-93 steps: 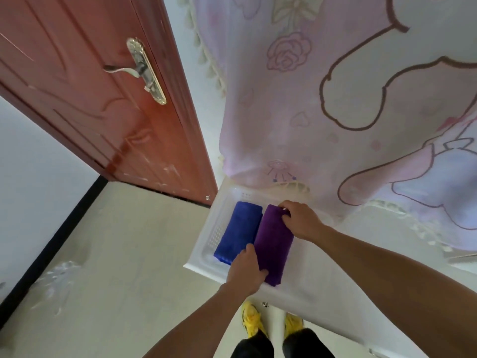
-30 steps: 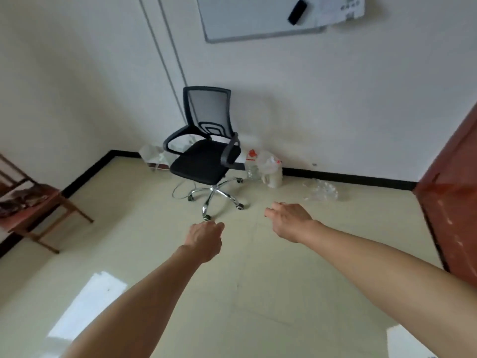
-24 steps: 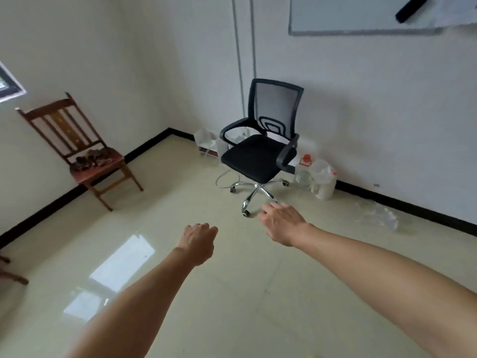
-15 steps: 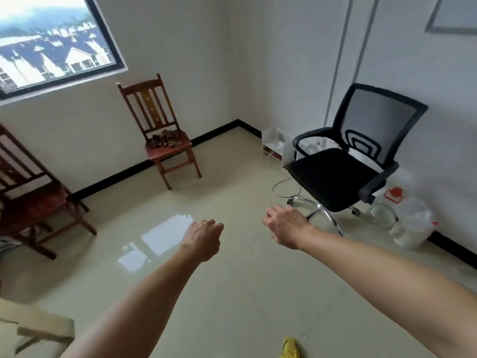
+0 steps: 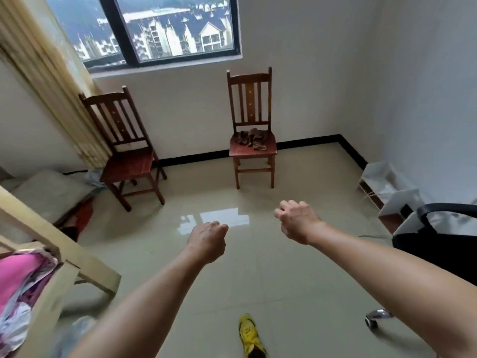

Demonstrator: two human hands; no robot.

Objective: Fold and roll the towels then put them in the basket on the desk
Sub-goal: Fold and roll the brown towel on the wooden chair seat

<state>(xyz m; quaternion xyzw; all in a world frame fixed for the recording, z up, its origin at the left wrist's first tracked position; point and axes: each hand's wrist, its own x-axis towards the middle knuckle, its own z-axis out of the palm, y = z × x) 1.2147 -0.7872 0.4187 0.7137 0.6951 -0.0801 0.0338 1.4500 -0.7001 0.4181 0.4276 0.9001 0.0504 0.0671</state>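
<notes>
A crumpled brown towel [image 5: 251, 139] lies on the seat of a wooden chair [image 5: 251, 151] by the far wall under the window. My left hand [image 5: 207, 240] hangs in the air over the tiled floor with its fingers curled shut and nothing in it. My right hand [image 5: 296, 220] is also raised over the floor, fingers loosely curled, holding nothing. Both hands are well short of the chair. The basket and the desk are out of view.
A second wooden chair [image 5: 124, 161] stands at the left by a curtain [image 5: 46, 81]. A wooden bed frame [image 5: 64, 257] with pink bedding [image 5: 15, 280] fills the lower left. A black office chair [image 5: 438, 244] is at the right edge. My yellow shoe [image 5: 249, 334] shows below.
Three seconds ago both hands pressed rolled towels into the white basket. Since then my view has swung left across the room, from the office chair to the wooden chairs; both hands stay raised and hold nothing.
</notes>
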